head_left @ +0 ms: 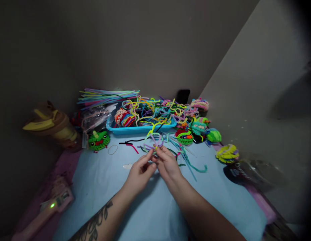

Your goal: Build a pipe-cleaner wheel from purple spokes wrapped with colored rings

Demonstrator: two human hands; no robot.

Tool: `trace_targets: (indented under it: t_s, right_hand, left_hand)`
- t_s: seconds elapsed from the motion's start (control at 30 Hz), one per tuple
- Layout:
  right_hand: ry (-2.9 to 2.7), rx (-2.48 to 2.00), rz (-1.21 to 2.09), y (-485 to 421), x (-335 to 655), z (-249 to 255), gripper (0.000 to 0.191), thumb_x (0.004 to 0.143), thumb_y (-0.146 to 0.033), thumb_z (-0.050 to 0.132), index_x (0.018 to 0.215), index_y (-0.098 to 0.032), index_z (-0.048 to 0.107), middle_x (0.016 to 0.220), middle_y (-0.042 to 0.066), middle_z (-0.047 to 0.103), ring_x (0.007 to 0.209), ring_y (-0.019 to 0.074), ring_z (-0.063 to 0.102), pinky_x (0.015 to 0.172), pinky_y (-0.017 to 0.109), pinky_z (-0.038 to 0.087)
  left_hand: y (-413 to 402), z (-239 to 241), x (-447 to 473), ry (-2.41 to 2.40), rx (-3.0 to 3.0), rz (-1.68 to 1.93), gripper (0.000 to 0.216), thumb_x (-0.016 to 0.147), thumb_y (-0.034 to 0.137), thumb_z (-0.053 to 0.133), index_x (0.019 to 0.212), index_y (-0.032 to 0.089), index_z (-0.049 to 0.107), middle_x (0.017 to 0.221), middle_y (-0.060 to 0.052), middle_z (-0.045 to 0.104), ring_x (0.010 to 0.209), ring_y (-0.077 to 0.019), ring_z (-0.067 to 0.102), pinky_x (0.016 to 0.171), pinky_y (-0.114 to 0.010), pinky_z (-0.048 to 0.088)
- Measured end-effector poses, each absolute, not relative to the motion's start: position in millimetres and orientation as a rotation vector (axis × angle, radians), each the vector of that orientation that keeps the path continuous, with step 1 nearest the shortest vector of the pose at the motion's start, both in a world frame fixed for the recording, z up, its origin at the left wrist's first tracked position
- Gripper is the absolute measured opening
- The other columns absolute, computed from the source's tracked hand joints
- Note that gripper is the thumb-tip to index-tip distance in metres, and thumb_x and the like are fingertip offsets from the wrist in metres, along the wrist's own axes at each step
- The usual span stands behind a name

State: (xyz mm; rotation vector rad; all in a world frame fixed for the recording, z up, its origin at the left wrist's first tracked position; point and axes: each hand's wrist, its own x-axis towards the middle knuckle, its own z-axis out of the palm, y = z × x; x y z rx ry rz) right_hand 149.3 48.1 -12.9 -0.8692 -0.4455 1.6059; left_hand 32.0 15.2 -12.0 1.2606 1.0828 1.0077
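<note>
My left hand (142,167) and my right hand (168,162) meet over the middle of the blue-covered table (100,194). Between their fingertips they pinch a looped pipe-cleaner piece (155,140) in lilac and pale green, with a bit of yellow at the pinch point. Its loops stand up beyond the fingers. Just behind and to the right lie loose teal and blue pipe cleaners (192,164). A short red pipe cleaner (132,148) and a black one (125,143) rest left of the hands.
A blue tray (135,130) heaped with curled pipe cleaners stands at the back. Left are straight pipe cleaners (107,97), a green frog-like figure (99,140) and a brown-and-yellow cup (57,125). Several fuzzy figures (185,137) and a clear plastic bottle (256,172) line the right. A pink device (55,204) sits front left.
</note>
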Motion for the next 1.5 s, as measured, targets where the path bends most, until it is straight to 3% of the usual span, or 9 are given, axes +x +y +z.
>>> trace_targets:
  t_s: [0.3, 0.57, 0.7, 0.8, 0.9, 1.03, 1.13, 1.23, 1.5]
  right_hand:
    - [-0.494, -0.867, 1.669, 47, 152, -8, 0.021, 0.059, -0.026, 0.077, 0.068, -0.017, 0.061, 0.062, -0.002, 0.06, 0.048, 0.0085, 0.047, 0.047, 0.023, 0.034]
    - [-0.404, -0.841, 1.656, 48, 150, -10, 0.018, 0.06, -0.023, 0.075, 0.069, -0.019, 0.061, 0.064, -0.002, 0.06, 0.05, 0.0092, 0.045, 0.044, 0.022, 0.031]
    - [-0.343, -0.811, 1.691, 51, 151, -13, 0.018, 0.059, -0.024, 0.075, 0.068, -0.018, 0.061, 0.066, -0.002, 0.061, 0.057, 0.0116, 0.05, 0.046, 0.023, 0.034]
    - [-0.299, -0.818, 1.704, 51, 152, -15, 0.02, 0.057, -0.024, 0.077, 0.065, -0.018, 0.06, 0.064, -0.003, 0.061, 0.058, 0.0116, 0.052, 0.05, 0.023, 0.038]
    - [-0.311, -0.82, 1.714, 50, 152, -16, 0.02, 0.056, -0.024, 0.078, 0.064, -0.018, 0.061, 0.062, -0.003, 0.06, 0.055, 0.0105, 0.05, 0.05, 0.023, 0.038]
    - [-0.372, -0.789, 1.734, 50, 153, -17, 0.017, 0.058, -0.023, 0.077, 0.066, -0.017, 0.062, 0.062, -0.002, 0.061, 0.052, 0.0105, 0.05, 0.045, 0.023, 0.036]
    - [-0.435, -0.786, 1.813, 51, 155, -18, 0.017, 0.061, -0.026, 0.076, 0.067, -0.018, 0.062, 0.059, -0.002, 0.06, 0.046, 0.012, 0.05, 0.039, 0.024, 0.032]
    - [-0.499, -0.781, 1.841, 52, 158, -19, 0.019, 0.061, -0.029, 0.076, 0.069, -0.018, 0.062, 0.061, -0.002, 0.062, 0.045, 0.0119, 0.051, 0.039, 0.025, 0.035]
    - [-0.508, -0.825, 1.725, 52, 157, -16, 0.021, 0.061, -0.024, 0.079, 0.076, -0.019, 0.064, 0.072, -0.001, 0.065, 0.061, 0.0113, 0.056, 0.051, 0.022, 0.043]
  left_hand:
    - [14, -20, 33, 1.073, 1.279, 0.982, 0.058, 0.08, 0.036, 0.06, 0.134, 0.019, 0.047, 0.096, -0.007, 0.059, 0.07, -0.0115, 0.048, 0.064, -0.025, 0.042]
    - [11, -19, 35, 1.071, 1.399, 0.924, 0.066, 0.084, 0.03, 0.053, 0.144, 0.022, 0.028, 0.097, -0.006, 0.062, 0.063, -0.0102, 0.049, 0.059, -0.024, 0.042]
    - [10, -19, 34, 1.157, 1.659, 0.925, 0.064, 0.085, 0.023, 0.049, 0.144, 0.02, 0.026, 0.118, -0.011, 0.06, 0.091, -0.0186, 0.058, 0.08, -0.033, 0.047]
    - [9, -21, 33, 1.155, 1.779, 0.913, 0.064, 0.085, 0.02, 0.047, 0.145, 0.02, 0.024, 0.134, -0.013, 0.051, 0.117, -0.0222, 0.05, 0.098, -0.039, 0.04]
    - [10, -23, 33, 1.162, 1.813, 0.902, 0.063, 0.085, 0.02, 0.048, 0.144, 0.02, 0.027, 0.139, -0.013, 0.046, 0.125, -0.0228, 0.045, 0.103, -0.041, 0.036]
    - [11, -22, 32, 1.162, 1.772, 0.927, 0.06, 0.084, 0.022, 0.051, 0.141, 0.019, 0.033, 0.134, -0.014, 0.051, 0.116, -0.0237, 0.051, 0.097, -0.041, 0.04]
    - [12, -20, 32, 1.129, 1.652, 0.895, 0.062, 0.083, 0.024, 0.052, 0.142, 0.019, 0.032, 0.112, -0.012, 0.061, 0.086, -0.0188, 0.059, 0.077, -0.034, 0.048]
    - [14, -19, 31, 1.101, 1.516, 0.857, 0.062, 0.083, 0.027, 0.052, 0.141, 0.017, 0.032, 0.087, -0.004, 0.059, 0.062, -0.0122, 0.051, 0.059, -0.026, 0.043]
    - [14, -20, 32, 1.043, 1.369, 0.881, 0.065, 0.08, 0.032, 0.058, 0.139, 0.019, 0.031, 0.083, -0.001, 0.052, 0.06, -0.01, 0.043, 0.058, -0.025, 0.036]
